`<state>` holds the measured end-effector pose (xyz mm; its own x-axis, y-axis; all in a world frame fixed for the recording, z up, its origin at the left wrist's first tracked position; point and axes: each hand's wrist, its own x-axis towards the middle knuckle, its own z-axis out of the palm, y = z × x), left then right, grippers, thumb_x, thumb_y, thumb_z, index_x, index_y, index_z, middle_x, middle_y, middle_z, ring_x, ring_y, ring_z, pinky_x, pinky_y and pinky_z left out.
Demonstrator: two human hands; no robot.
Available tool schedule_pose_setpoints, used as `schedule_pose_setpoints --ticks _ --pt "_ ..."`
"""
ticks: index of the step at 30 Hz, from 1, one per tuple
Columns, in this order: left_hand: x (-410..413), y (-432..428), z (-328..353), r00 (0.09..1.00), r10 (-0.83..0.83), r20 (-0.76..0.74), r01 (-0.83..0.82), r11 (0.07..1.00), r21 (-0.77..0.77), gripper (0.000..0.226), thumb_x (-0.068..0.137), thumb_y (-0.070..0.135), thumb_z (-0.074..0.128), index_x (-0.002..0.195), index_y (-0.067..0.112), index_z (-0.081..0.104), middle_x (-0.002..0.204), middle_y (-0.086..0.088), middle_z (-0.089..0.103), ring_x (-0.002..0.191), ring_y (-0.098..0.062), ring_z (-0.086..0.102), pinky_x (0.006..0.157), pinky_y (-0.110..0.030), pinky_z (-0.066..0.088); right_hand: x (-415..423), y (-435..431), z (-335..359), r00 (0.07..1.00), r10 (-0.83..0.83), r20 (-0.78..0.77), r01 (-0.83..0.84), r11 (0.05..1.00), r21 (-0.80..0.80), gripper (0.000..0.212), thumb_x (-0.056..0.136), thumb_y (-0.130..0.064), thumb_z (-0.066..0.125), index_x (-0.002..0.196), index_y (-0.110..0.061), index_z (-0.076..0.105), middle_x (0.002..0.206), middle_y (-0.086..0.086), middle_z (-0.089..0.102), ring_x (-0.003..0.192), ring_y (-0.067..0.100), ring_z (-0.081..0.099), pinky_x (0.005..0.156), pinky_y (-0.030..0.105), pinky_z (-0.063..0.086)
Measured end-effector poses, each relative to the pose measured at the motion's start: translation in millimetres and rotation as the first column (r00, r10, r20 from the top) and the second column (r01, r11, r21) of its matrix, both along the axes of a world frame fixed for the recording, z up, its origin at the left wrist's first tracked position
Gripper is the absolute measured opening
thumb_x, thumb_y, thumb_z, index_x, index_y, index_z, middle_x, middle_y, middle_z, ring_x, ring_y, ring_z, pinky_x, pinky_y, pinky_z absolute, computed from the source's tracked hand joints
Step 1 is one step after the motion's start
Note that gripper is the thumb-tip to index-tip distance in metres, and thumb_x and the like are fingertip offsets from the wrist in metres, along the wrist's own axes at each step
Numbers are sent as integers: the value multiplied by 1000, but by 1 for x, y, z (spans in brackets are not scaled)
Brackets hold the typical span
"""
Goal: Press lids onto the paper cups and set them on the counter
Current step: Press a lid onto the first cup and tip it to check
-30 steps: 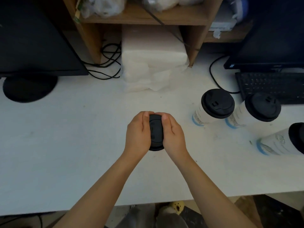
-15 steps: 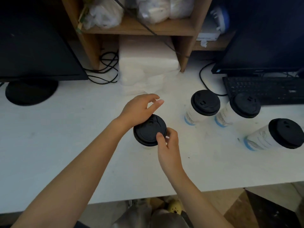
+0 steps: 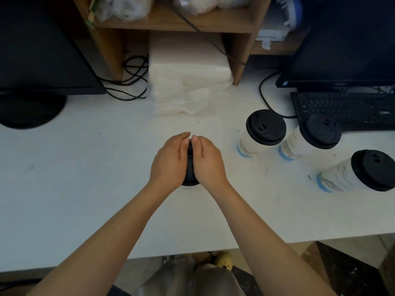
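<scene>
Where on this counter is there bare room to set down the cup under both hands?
Widest bare patch: the counter left of the left hand gripping the lid, between the monitor base and the front edge. A smaller strip lies between the right hand and the nearest lidded cup. Crowded: the right, where three lidded cups stand by the keyboard.
</scene>
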<state>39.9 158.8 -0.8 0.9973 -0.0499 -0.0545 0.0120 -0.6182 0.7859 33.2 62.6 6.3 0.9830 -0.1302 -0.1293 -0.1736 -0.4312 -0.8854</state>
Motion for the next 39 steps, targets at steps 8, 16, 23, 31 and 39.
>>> schedule_pose_setpoints --ticks 8,16,23,31,39 --pt "6 10 8 988 -149 -26 149 989 -13 39 102 28 27 129 19 54 128 2 59 119 -15 53 100 -27 39 1 -21 3 966 186 -181 -126 945 302 42 102 -38 27 120 -18 59 118 -5 61 111 8 55 90 18 41" --pt "25 25 18 886 -436 -155 431 900 -67 36 101 37 27 127 34 52 127 11 57 118 1 47 98 -13 32 -30 -59 -64 816 560 -140 -442 762 474 77 86 7 53 148 -23 20 152 -13 27 141 4 26 117 31 23" --pt "36 19 37 822 -553 -134 546 701 458 64 91 59 12 130 26 51 135 1 52 132 -19 34 107 -41 30 -23 -25 -83 936 351 7 -344 913 220 88 71 -14 82 142 -15 31 130 -12 44 114 -10 39 88 -4 31" --pt "23 -14 17 899 -438 -9 339 683 647 44 100 41 23 137 30 43 143 2 46 131 -23 37 101 -42 32 -45 6 -96 991 91 102 -121 931 344 66 72 -12 81 126 -20 43 112 -22 50 103 -16 48 88 2 37" --pt "25 -15 15 888 -460 9 331 651 683 43 100 38 21 132 29 49 134 1 52 120 -24 45 89 -40 38 -4 -27 -85 826 555 -97 -496 799 340 86 74 -16 80 142 -17 26 126 -12 46 113 3 46 82 -1 39"
